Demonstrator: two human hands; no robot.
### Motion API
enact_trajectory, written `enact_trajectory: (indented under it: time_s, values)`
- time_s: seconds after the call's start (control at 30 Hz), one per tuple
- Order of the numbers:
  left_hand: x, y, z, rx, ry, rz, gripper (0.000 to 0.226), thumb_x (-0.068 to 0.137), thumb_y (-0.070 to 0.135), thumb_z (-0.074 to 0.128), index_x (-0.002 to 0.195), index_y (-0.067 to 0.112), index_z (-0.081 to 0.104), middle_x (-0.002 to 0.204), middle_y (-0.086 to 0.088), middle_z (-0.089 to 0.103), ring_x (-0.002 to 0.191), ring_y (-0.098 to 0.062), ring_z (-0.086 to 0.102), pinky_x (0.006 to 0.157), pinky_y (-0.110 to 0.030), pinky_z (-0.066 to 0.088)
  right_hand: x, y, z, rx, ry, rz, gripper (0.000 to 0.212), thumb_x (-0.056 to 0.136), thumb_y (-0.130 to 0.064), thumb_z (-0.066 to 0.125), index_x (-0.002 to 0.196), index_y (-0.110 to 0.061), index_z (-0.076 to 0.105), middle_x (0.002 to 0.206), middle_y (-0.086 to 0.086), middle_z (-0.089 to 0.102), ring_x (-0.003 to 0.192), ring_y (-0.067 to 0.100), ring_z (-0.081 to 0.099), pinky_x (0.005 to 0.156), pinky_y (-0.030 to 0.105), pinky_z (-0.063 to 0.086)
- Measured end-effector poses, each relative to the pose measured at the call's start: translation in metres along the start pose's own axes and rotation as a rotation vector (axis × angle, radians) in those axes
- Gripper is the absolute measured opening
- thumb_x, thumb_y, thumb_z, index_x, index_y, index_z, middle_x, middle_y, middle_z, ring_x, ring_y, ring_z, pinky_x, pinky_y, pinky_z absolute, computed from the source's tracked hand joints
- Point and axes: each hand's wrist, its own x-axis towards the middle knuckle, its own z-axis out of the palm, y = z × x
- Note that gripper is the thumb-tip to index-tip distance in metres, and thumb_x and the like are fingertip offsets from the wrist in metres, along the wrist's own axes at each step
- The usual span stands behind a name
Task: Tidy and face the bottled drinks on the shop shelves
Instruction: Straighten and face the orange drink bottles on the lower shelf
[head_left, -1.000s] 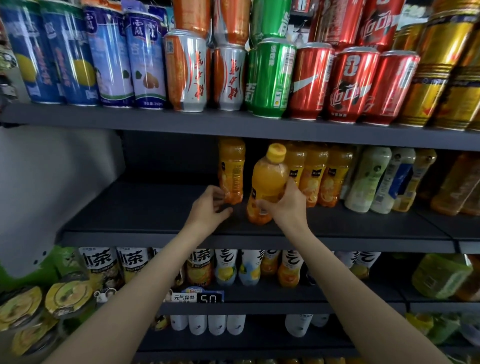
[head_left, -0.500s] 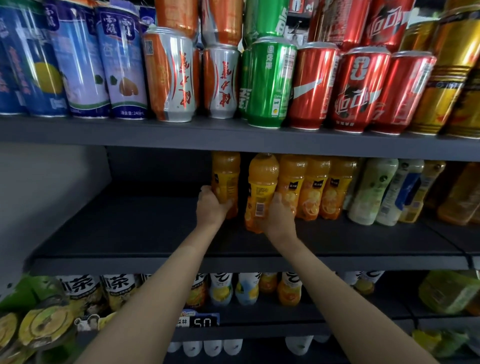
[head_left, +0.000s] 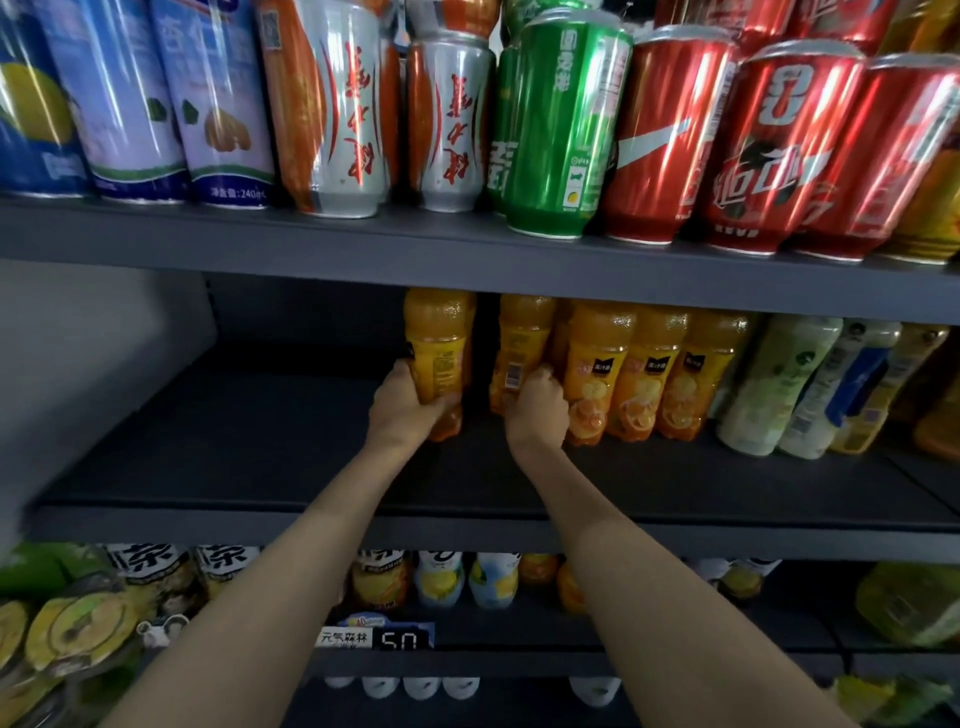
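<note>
With its barcode now turned outward, right hand (head_left: 535, 415) grips one orange bottle (head_left: 519, 353); left hand (head_left: 408, 410) grips another orange bottle (head_left: 439, 353), both needing facing.

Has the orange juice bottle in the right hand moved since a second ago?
Yes. The bottle went from the shelf front back to the orange juice row, now upright beside it, right hand gripping it.
</note>
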Motion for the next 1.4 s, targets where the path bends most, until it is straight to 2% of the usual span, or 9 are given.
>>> enact_trajectory:
  time_s: [0.2,0.3,0.4,0.5,0.6,0.73,1.13,1.27,1.4]
  values:
    - [-0.011,-0.012,-0.032,0.058,-0.011,0.022,0.059,0.083,0.023,0.069,0.132,0.008,0.041,0.126,-0.011,0.055,0.117,-0.024,0.051,0.086,-0.023,0.037,0.02,-0.012,0.007,-0.009,-0.024,0.078,0.027,0.095,0.002,0.043,0.12,0.0,0.051,0.123,0.016,0.057,0.113,0.031,0.056,0.088,0.037,0.047]
    - [-0.012,-0.015,-0.039,0.057,-0.036,0.029,0.057,0.083,0.023,0.069,0.131,0.009,0.042,0.126,-0.009,0.056,0.117,-0.023,0.052,0.088,-0.023,0.037,0.009,-0.016,0.013,0.128,0.107,0.117,0.036,0.093,0.002,0.048,0.129,0.0,0.042,0.132,0.018,0.049,0.118,0.032,0.052,0.09,0.036,0.046]
    - [-0.012,-0.017,-0.042,0.056,-0.033,0.034,0.055,0.083,0.022,0.07,0.13,0.01,0.044,0.125,-0.009,0.057,0.117,-0.022,0.053,0.089,-0.021,0.036,-0.011,-0.019,0.026,0.27,0.229,-0.116,0.043,0.091,-0.006,0.057,0.129,0.004,0.04,0.135,0.018,0.041,0.119,0.03,0.049,0.089,0.024,0.041]
    - [-0.012,-0.019,-0.043,0.072,-0.025,0.039,0.056,0.083,0.022,0.07,0.131,0.01,0.044,0.126,-0.009,0.057,0.118,-0.021,0.052,0.088,-0.02,0.035,-0.009,-0.03,0.041,0.312,0.064,-0.269,0.055,0.09,-0.008,0.061,0.137,0.005,0.035,0.136,0.02,0.045,0.125,0.03,0.046,0.098,0.024,0.037]
    - [-0.013,-0.022,-0.043,0.066,-0.008,0.042,0.059,0.082,0.023,0.07,0.133,0.01,0.042,0.126,-0.009,0.056,0.118,-0.023,0.052,0.09,-0.023,0.037,0.014,-0.046,0.048,0.314,-0.093,-0.236,0.072,0.087,-0.008,0.064,0.144,0.002,0.022,0.139,0.022,0.042,0.127,0.034,0.044,0.102,0.035,0.038]
    - [-0.014,-0.024,-0.039,0.073,0.022,0.051,0.059,0.084,0.024,0.069,0.134,0.01,0.041,0.126,-0.01,0.057,0.117,-0.024,0.052,0.093,-0.028,0.039,0.041,-0.053,0.057,0.348,-0.223,-0.113,0.066,0.086,-0.016,0.066,0.138,-0.005,0.028,0.135,0.017,0.047,0.123,0.033,0.048,0.099,0.039,0.041]
    - [-0.018,-0.025,-0.038,0.048,0.044,0.056,0.061,0.083,0.026,0.069,0.135,0.01,0.041,0.126,-0.009,0.057,0.118,-0.024,0.052,0.094,-0.028,0.039,0.022,-0.043,0.04,0.236,-0.177,-0.175,0.051,0.085,-0.014,0.065,0.126,0.003,0.039,0.12,0.022,0.057,0.11,0.037,0.057,0.088,0.043,0.049]
    - [-0.018,-0.022,-0.037,0.064,0.035,0.036,0.063,0.084,0.027,0.068,0.137,0.01,0.038,0.13,-0.01,0.054,0.122,-0.026,0.049,0.097,-0.031,0.038,-0.008,-0.029,0.017,0.239,-0.193,-0.205,0.058,0.081,-0.02,0.072,0.126,-0.001,0.041,0.121,0.017,0.057,0.113,0.032,0.056,0.089,0.038,0.047]
    - [-0.042,-0.017,-0.031,0.082,0.282,0.134,0.068,0.087,0.025,0.065,0.142,0.007,0.029,0.141,-0.015,0.036,0.13,-0.026,0.035,0.101,-0.027,0.03,-0.031,-0.009,-0.019,0.385,-0.317,-0.265,0.067,0.078,-0.012,0.075,0.13,-0.013,0.033,0.117,0.003,0.057,0.106,0.016,0.054,0.089,0.031,0.046]
